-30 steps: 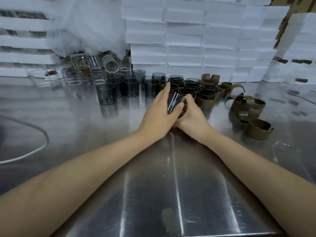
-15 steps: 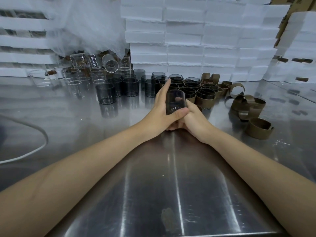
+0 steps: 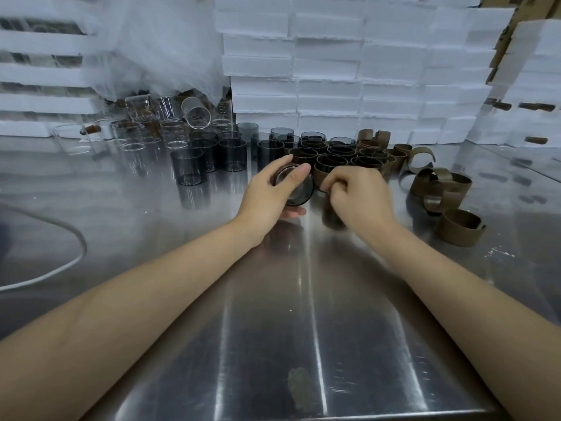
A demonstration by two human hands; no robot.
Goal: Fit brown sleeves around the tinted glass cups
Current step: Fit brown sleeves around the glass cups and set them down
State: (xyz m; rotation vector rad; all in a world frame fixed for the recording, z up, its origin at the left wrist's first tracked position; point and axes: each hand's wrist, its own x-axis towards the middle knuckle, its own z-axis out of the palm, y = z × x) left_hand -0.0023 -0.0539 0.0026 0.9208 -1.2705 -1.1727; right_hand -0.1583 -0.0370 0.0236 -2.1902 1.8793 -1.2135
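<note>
While your left hand (image 3: 268, 192) grips 1 tinted glass cup (image 3: 299, 191) just above the steel table (image 3: 303, 329), the cup lies tilted on its side, its open mouth turned toward the far stacks. Your thumb crosses its upper rim and your fingers curl beneath it. Your right hand (image 3: 356, 197) sits just beside the cup, apart from it, with fingers curled tight. A blurred dark brown shape shows under that hand, but whether you pinch anything cannot be told.

Beyond your hands stand the sleeved cups (image 3: 334, 158), packed close together. Left of them stand the bare tinted cups (image 3: 188, 166), and farther left the clear glass beakers (image 3: 136, 138). Loose brown sleeves (image 3: 440, 186) lie heaped to your right, with 1 more (image 3: 460, 227) apart and nearer you. White foam boxes (image 3: 334, 71) are stacked behind, and a white cable (image 3: 60, 265) curves along the left.
</note>
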